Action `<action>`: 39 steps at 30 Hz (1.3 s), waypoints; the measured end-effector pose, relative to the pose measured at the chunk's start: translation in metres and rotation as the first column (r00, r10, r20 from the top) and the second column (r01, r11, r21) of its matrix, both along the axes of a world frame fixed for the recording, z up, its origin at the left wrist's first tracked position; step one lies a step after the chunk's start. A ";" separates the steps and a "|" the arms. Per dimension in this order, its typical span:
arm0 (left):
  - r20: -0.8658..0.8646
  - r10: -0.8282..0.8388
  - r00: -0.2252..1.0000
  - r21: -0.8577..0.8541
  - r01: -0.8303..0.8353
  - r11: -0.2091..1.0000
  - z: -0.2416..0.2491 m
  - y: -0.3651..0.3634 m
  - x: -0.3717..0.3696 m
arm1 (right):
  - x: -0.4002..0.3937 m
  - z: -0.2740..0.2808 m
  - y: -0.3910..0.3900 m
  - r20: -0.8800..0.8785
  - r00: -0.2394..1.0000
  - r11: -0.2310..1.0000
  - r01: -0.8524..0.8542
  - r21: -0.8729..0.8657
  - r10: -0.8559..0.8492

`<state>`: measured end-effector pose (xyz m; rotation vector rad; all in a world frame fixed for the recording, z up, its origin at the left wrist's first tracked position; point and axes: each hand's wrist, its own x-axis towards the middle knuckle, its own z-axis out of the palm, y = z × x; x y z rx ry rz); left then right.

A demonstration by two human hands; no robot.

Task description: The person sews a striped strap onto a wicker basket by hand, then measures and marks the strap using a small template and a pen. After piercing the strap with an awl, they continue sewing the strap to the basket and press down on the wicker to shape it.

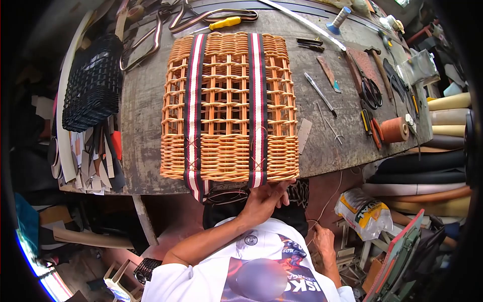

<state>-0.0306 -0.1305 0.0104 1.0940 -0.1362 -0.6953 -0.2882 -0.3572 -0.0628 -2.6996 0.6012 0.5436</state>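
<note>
A wicker basket (229,151) lies on the workbench with its near end at the front edge. Two striped webbing straps in black, white and dark red run along it, a left strap (193,100) and a right strap (257,90). Crossed stitches show on both near the basket's close end. My left hand (264,201) is at that end, below the right strap, its fingers bent together; what they pinch is hidden. Lower and to the right, my right hand (323,239) is closed with a thin thread (329,201) at its fingers, apart from the basket.
A black woven basket (93,83) stands at the left. Rightward on the bench (151,171) lie a pen (320,94), scissors (371,93), pliers (375,132) and a thread spool (395,130). A yellow-handled screwdriver (225,22) is at the back. Rolled material (422,168) fills the right side.
</note>
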 end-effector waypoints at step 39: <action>0.582 -0.059 0.811 0.573 -0.357 0.738 -0.021 0.008 0.004 | 0.231 0.138 0.069 0.899 0.428 0.924 -0.373 0.087 0.088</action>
